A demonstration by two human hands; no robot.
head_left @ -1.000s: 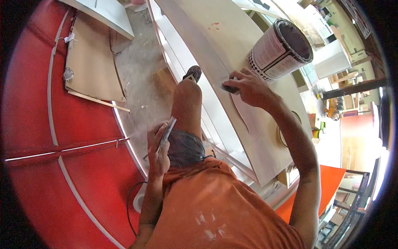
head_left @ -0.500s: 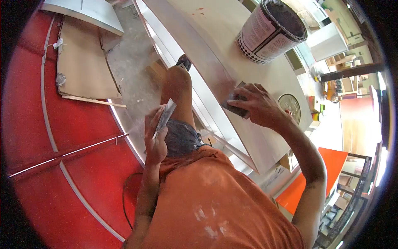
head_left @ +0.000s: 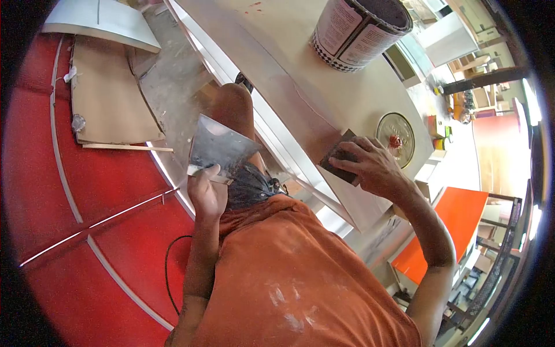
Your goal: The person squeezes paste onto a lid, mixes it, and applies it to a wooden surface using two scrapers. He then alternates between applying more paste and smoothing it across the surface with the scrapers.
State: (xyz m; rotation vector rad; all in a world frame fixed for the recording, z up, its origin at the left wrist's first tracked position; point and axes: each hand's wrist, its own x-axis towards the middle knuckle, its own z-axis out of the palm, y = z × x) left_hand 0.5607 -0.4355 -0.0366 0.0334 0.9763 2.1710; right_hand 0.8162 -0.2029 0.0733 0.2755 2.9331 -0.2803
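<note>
My left hand point(head_left: 208, 195) is closed round the pale edge strip of a broad metal putty scraper point(head_left: 222, 146); the blade's grey, smeared face is turned up above my thigh. Under the curled fingers of my right hand point(head_left: 378, 170) is a dark, flat rectangular tool point(head_left: 335, 151), held against or just over the pale board point(head_left: 272, 43) near its edge. A faint reddish smear crosses the board beside that tool. Close to my right hand lies a round metal lid point(head_left: 409, 130) with a red dab on it. An uncovered tin point(head_left: 352, 34) with a checkered lower band stands on the board.
Red panels point(head_left: 124, 243) with pale edge strips lie at left, below a brown board point(head_left: 110, 92) and a white panel point(head_left: 104, 23). An orange panel point(head_left: 457, 217) is at right. Shelving and containers stand behind. A dark cable runs beside my left arm.
My left hand has turned the scraper from nearly edge-on to broad face showing. My right hand has moved slightly right and down with its dark tool, nearer the board's corner. The view has shifted.
</note>
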